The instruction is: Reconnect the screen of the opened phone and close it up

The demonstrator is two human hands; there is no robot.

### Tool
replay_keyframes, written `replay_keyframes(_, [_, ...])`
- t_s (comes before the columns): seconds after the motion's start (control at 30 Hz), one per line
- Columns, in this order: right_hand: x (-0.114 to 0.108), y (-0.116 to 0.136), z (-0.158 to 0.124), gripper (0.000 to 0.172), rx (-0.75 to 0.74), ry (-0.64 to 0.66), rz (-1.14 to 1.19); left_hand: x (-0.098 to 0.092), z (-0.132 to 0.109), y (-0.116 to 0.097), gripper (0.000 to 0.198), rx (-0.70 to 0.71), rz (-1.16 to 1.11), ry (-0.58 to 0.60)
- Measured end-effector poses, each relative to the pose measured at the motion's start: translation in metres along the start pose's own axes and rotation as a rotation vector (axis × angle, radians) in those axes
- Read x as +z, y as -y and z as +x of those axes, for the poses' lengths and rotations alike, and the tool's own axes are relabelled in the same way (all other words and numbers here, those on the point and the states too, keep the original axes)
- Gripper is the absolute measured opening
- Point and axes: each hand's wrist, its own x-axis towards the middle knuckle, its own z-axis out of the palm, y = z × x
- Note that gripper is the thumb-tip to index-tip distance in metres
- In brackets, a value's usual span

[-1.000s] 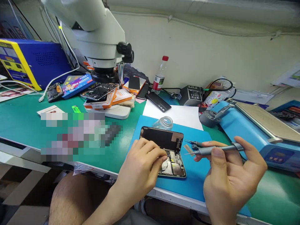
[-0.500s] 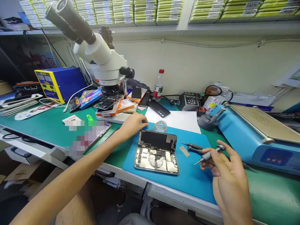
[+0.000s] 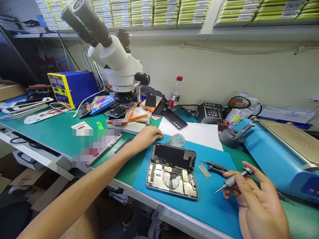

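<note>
Presently, one blue mat is covering part of the green bench, its near edge running along the bench's front edge. Room for moving: a band of mat is showing between the phone's near side and that front edge; a broader patch is spreading from the phone's right side to my right hand. Bounds: a glass jar is sitting just behind the phone, a white sheet is lying farther back, and a blue machine is closing off the right.

Item: one opened phone, lying on the left half of the mat. Its screen is standing tilted along the far long side, dark inner face showing; the body is lying flat, displaying silvery plates and a round, pale patch.

Item: right hand, gripping a grey screwdriver. The tip is pointing left and down, apart from the phone; whether it is touching the mat, I cannot tell.

Item: left hand, hanging about the mat's far left corner, fingers bending; I cannot tell whether they are holding anything.

Sundries: a thin strip and two slim, dark tools are lying between phone and right hand.
</note>
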Motion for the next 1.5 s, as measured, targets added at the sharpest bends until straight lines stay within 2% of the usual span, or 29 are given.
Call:
replay_keyframes(0.27, [-0.005, -0.005, 0.004, 0.091, 0.013, -0.021, -0.032, -0.004, -0.005, -0.004, 0.011, -0.032, -0.075, -0.073])
replay_keyframes(0.43, [0.002, -0.002, 0.004, 0.093, 0.029, -0.011, -0.026, -0.007, -0.003, -0.006, 0.009, -0.074, -0.151, -0.124])
replay_keyframes(0.53, [0.005, 0.003, 0.002, 0.086, 0.015, 0.021, -0.016, -0.014, -0.003, -0.008, 0.012, -0.071, -0.199, -0.174])
replay_keyframes(0.6, [0.006, 0.006, -0.001, 0.079, 0.002, 0.044, -0.003, -0.02, -0.009, -0.013, 0.019, -0.075, -0.22, -0.258])
replay_keyframes(0.67, [0.006, 0.007, -0.003, 0.073, -0.003, 0.056, 0.005, -0.026, -0.022, -0.023, 0.024, -0.091, -0.227, -0.391])
replay_keyframes(0.73, [0.005, 0.006, -0.004, 0.071, -0.009, 0.057, 0.003, -0.028, -0.043, -0.038, 0.017, -0.067, -0.206, -0.541])
replay_keyframes(0.77, [0.005, 0.006, -0.005, 0.071, -0.014, 0.06, 0.004, -0.027, -0.054, -0.046, 0.015, 0.009, -0.159, -0.649])
replay_keyframes(0.8, [0.004, 0.005, -0.005, 0.071, -0.021, 0.062, 0.006, -0.025, -0.067, -0.053, 0.015, 0.117, -0.095, -0.667])
replay_keyframes(0.87, [0.004, 0.004, -0.005, 0.07, -0.03, 0.073, 0.012, -0.016, -0.087, -0.066, 0.015, 0.338, 0.089, -0.495])
replay_keyframes(0.9, [0.003, 0.004, -0.005, 0.07, -0.033, 0.077, 0.014, -0.011, -0.095, -0.07, 0.016, 0.404, 0.169, -0.405])
replay_keyframes(0.97, [0.003, 0.004, -0.006, 0.07, -0.033, 0.073, 0.016, -0.002, -0.103, -0.073, 0.019, 0.443, 0.275, -0.28])
replay_keyframes(1.07, [0.002, 0.005, -0.007, 0.072, -0.026, 0.058, 0.02, 0.005, -0.103, -0.071, 0.022, 0.424, 0.326, -0.206])
replay_keyframes(1.2, [0.001, 0.005, -0.007, 0.071, -0.027, 0.065, 0.027, 0.012, -0.1, -0.069, 0.014, 0.392, 0.306, -0.174])
replay_keyframes(1.33, [0.001, 0.005, -0.006, 0.074, -0.007, 0.059, 0.038, 0.018, -0.106, -0.078, 0.015, 0.361, 0.254, -0.185])
replay_keyframes(1.4, [0.001, 0.005, -0.005, 0.076, 0.009, 0.045, 0.03, 0.012, -0.107, -0.081, 0.012, 0.334, 0.146, -0.212])
replay_keyframes(1.5, [0.001, 0.005, -0.005, 0.078, 0.018, 0.036, 0.017, -0.014, -0.092, -0.073, 0.009, 0.194, -0.048, -0.328])
